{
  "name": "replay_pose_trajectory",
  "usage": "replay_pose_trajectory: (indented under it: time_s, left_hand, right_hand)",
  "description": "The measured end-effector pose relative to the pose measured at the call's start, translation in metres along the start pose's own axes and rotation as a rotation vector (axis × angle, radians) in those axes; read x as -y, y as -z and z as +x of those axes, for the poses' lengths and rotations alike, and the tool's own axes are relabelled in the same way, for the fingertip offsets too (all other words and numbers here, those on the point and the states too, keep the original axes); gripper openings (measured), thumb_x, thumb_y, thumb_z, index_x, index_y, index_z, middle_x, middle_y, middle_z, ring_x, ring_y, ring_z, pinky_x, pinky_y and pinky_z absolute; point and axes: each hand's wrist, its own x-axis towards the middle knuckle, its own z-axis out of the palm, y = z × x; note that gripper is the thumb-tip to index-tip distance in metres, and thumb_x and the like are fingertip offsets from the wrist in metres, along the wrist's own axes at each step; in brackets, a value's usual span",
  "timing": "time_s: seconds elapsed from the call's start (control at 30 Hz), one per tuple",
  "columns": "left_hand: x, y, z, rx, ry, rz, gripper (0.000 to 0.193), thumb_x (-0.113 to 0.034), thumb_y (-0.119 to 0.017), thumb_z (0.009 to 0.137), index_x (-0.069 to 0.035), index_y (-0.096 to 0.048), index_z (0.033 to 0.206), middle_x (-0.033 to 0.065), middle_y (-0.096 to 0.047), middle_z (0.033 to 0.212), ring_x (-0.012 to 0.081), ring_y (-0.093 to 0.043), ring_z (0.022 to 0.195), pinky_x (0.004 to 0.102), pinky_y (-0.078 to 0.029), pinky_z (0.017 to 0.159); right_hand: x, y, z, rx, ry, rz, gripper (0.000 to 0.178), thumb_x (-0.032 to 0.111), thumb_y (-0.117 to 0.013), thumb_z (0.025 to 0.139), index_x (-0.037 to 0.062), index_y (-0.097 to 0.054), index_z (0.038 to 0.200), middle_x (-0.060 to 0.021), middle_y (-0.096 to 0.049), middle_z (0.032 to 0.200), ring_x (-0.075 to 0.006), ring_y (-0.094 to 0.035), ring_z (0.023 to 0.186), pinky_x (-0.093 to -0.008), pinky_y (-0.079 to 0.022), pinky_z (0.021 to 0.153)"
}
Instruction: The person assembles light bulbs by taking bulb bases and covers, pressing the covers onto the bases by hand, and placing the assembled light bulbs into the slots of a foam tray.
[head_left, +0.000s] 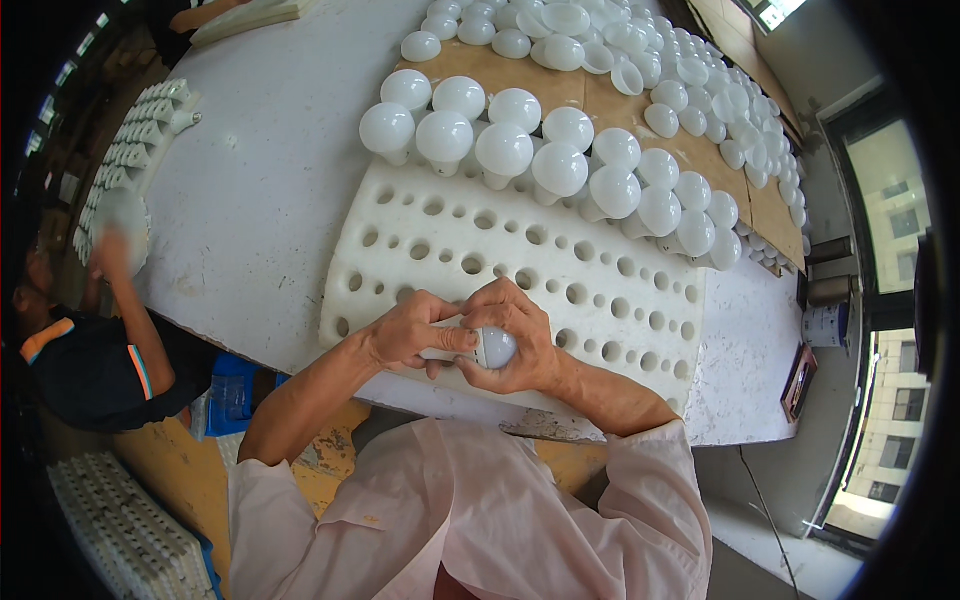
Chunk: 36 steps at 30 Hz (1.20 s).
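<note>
A light bulb (496, 348) with a white dome lies on its side between my two hands, over the near edge of a foam tray. My left hand (415, 330) is closed round its base end, the thumb lying along it. Curled over the dome end are the fingers of my right hand (515, 335). Much of the base is hidden by my fingers. The white foam tray (395, 200) has rows of large and small round holes. Along its far side stand two rows of white bulbs (505, 150), domes up.
Many loose white domes (560, 52) lie on brown cardboard (475, 65) at the back. A co-worker (100, 370) sits at the left beside a rack of bulb parts (135, 140). Stacked foam trays (130, 525) stand lower left; a window (885, 400) is at the right.
</note>
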Motion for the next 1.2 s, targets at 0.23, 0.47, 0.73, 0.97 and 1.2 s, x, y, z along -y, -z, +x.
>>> replay_pose_trajectory:
  time_s: [0.23,0.47,0.73,0.97,1.2]
  left_hand:
    - [0.003,0.002,0.012,-0.031,0.024,-0.013,0.051,-0.035,-0.071,0.082,0.008,-0.057,0.104,0.0072,-0.057,0.074,0.0105,-0.055,0.049,0.0176,-0.033,0.033]
    - [0.022,0.015,0.012,0.027,-0.079,-0.451,0.049,-0.048,-0.063,0.086,0.000,-0.057,0.097,0.0105,-0.062,0.077,0.0110,-0.059,0.051,0.0194,-0.034,0.033]
    - [-0.002,-0.004,-0.003,-0.388,-0.520,0.686,0.072,-0.044,-0.082,0.061,0.002,-0.056,0.110,0.0145,-0.064,0.097,0.0234,-0.062,0.092,0.0361,-0.048,0.082]
    - [-0.033,0.075,-0.003,-0.642,-0.909,0.064,0.042,-0.015,-0.072,0.075,-0.003,-0.052,0.111,0.0046,-0.058,0.096,0.0141,-0.058,0.084,0.0302,-0.049,0.075]
    - [-0.033,0.096,0.018,-0.747,-1.008,-0.039,0.044,-0.012,-0.073,0.074,-0.004,-0.050,0.111,0.0038,-0.056,0.097,0.0131,-0.055,0.086,0.0285,-0.048,0.077]
  right_hand:
    - [-0.010,0.014,0.000,0.028,-0.101,0.011,0.053,0.007,-0.076,0.058,0.0047,-0.051,0.105,-0.0135,-0.054,0.102,-0.0232,-0.055,0.092,-0.0322,-0.048,0.074]
    - [-0.006,0.003,-0.003,-0.011,-0.417,0.320,0.080,0.011,-0.082,0.061,0.0045,-0.040,0.128,-0.0145,-0.045,0.120,-0.0280,-0.049,0.110,-0.0385,-0.043,0.090]
    - [-0.007,0.015,0.000,0.080,0.018,-0.021,0.085,0.006,-0.079,0.058,0.0024,-0.039,0.133,-0.0212,-0.046,0.123,-0.0352,-0.046,0.112,-0.0436,-0.041,0.093]
    - [-0.024,0.022,0.001,-0.052,-0.198,-0.071,0.071,-0.001,-0.074,0.065,0.0041,-0.045,0.129,-0.0171,-0.050,0.118,-0.0255,-0.054,0.098,-0.0330,-0.050,0.074]
    - [-0.024,0.020,0.004,-0.006,-0.279,-0.098,0.055,-0.002,-0.071,0.071,0.0049,-0.052,0.122,-0.0138,-0.053,0.111,-0.0206,-0.058,0.087,-0.0290,-0.050,0.069]
